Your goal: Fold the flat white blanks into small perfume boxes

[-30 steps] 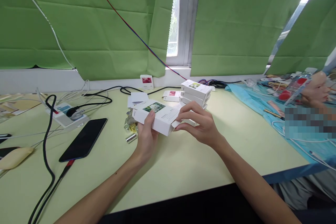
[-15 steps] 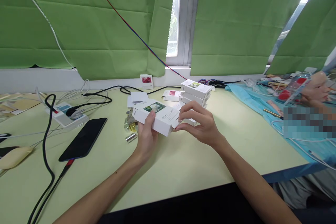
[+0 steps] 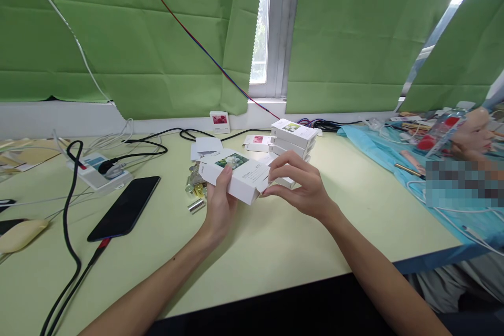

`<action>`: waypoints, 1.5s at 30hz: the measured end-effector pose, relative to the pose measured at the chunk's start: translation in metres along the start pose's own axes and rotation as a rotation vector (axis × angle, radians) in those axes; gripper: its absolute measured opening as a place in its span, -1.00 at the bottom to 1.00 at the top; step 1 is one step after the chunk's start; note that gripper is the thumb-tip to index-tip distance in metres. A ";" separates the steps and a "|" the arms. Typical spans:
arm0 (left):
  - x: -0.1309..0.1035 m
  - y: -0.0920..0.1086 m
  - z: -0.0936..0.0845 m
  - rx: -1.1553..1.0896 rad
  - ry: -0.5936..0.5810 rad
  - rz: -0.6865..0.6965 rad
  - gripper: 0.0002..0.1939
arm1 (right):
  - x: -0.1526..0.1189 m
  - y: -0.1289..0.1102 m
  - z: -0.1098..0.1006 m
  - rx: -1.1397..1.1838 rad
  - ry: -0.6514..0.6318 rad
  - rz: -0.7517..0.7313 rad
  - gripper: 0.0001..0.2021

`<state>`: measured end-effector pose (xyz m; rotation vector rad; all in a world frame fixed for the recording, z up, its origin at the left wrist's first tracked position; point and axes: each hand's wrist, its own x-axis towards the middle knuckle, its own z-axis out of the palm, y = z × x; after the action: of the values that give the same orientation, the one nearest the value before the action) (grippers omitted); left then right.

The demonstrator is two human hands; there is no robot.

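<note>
A white carton [image 3: 248,181] with a picture of white flowers is tilted above the table. My left hand [image 3: 220,199] is closed round its near left side, thumb on top. At the carton's right end, my right hand [image 3: 299,184] pinches an end flap between thumb and fingers. Just behind stands a stack of similar white cartons [image 3: 293,136], partly hidden by my right hand. Several small gold and silver cylinders [image 3: 196,206] lie left of my left hand, some hidden under the carton. Flat white card pieces [image 3: 208,145] lie behind it.
A black phone [image 3: 125,209] on a cable and a white power strip [image 3: 100,174] occupy the left. Pink-pictured cartons [image 3: 258,142] lie at the back. On the right is blue sheeting [image 3: 368,155] with clutter and a mannequin head [image 3: 474,128].
Hardly anything differs. Both hands keep their hold on the carton, and the flap end has shifted very slightly.
</note>
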<state>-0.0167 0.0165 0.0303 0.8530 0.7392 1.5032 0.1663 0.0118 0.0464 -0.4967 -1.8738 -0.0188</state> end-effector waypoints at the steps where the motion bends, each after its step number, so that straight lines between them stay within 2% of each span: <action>1: 0.000 0.000 0.000 -0.001 -0.003 -0.003 -0.56 | 0.000 0.000 0.000 0.002 0.000 -0.004 -0.87; 24: -0.002 -0.001 0.000 -0.015 -0.003 0.000 -0.63 | 0.001 -0.002 -0.002 0.010 -0.001 -0.018 -0.86; 45: -0.005 -0.001 0.001 -0.003 -0.017 -0.026 -0.55 | 0.002 -0.001 -0.002 0.044 0.009 0.014 -0.82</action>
<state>-0.0151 0.0114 0.0294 0.8497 0.7328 1.4716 0.1670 0.0109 0.0493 -0.4781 -1.8575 0.0293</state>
